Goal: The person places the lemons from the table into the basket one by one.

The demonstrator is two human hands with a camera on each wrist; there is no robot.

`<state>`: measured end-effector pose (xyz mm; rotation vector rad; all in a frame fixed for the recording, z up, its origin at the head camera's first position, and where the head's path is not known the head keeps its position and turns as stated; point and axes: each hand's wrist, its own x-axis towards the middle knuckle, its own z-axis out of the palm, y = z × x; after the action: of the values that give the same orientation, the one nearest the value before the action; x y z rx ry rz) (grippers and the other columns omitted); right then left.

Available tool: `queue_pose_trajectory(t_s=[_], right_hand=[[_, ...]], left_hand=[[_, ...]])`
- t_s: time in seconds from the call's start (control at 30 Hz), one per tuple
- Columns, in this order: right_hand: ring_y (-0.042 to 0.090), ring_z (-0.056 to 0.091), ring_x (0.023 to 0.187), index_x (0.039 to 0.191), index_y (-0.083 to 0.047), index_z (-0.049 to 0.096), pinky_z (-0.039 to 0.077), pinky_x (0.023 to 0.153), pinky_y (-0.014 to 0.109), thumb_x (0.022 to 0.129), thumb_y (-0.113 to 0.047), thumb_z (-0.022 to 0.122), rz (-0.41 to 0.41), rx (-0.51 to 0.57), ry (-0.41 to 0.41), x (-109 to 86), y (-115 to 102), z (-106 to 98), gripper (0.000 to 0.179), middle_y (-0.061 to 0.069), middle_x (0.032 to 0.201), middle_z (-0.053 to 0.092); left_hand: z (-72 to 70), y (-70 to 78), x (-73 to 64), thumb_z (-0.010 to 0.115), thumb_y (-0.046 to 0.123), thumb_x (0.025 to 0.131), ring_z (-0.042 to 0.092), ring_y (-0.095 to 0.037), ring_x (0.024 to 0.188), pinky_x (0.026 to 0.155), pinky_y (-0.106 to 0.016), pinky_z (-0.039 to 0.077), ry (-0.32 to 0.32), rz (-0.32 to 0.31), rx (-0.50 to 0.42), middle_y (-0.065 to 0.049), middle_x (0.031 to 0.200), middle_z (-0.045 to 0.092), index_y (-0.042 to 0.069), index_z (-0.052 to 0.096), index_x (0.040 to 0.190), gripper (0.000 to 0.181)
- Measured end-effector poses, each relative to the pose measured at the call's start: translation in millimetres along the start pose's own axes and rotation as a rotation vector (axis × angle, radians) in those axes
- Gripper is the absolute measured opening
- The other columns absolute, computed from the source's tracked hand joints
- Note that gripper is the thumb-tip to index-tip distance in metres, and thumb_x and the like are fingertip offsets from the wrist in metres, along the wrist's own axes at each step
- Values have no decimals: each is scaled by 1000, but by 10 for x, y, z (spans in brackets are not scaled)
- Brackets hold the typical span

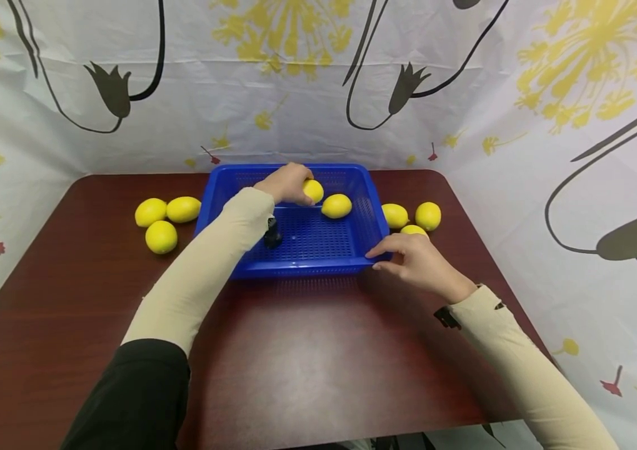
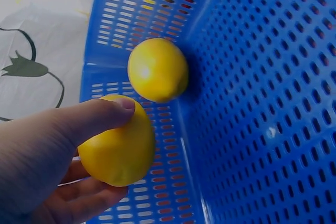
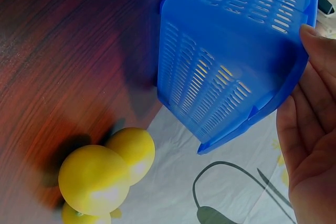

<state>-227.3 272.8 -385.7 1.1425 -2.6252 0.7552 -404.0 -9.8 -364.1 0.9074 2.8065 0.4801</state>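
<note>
A blue perforated plastic basket [image 1: 295, 269] stands toward the back of the table. Inside it, my left hand [image 1: 287, 183] grips a lemon [image 2: 121, 145] between thumb and fingers, near the back wall. A second lemon [image 1: 337, 205] lies in the basket just right of that hand. At the basket's front right corner, my right hand [image 1: 419, 259] holds the rim, thumb on one side and fingers on the other, as the right wrist view [image 3: 315, 114] also shows.
Left of the basket, three lemons [image 1: 161, 237] sit close together on the dark wooden table [image 1: 273, 362]. Three more lemons [image 1: 427, 216] lie to its right, one partly behind my right hand. A patterned white cloth [image 1: 307, 94] hangs behind and on both sides.
</note>
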Motion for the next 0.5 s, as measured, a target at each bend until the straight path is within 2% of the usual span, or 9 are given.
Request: queue_pose_trajectory(t_s=[0.5], right_hand=[[10, 63, 85, 104, -13, 78, 52, 64, 26, 81, -5, 84, 33, -3, -18, -7, -21, -16, 25, -4, 100, 74]], left_hand=[[120, -13, 48, 82, 30, 86, 56, -25, 95, 81, -40, 48, 6, -40, 36, -14, 117, 65, -1, 67, 123, 51]])
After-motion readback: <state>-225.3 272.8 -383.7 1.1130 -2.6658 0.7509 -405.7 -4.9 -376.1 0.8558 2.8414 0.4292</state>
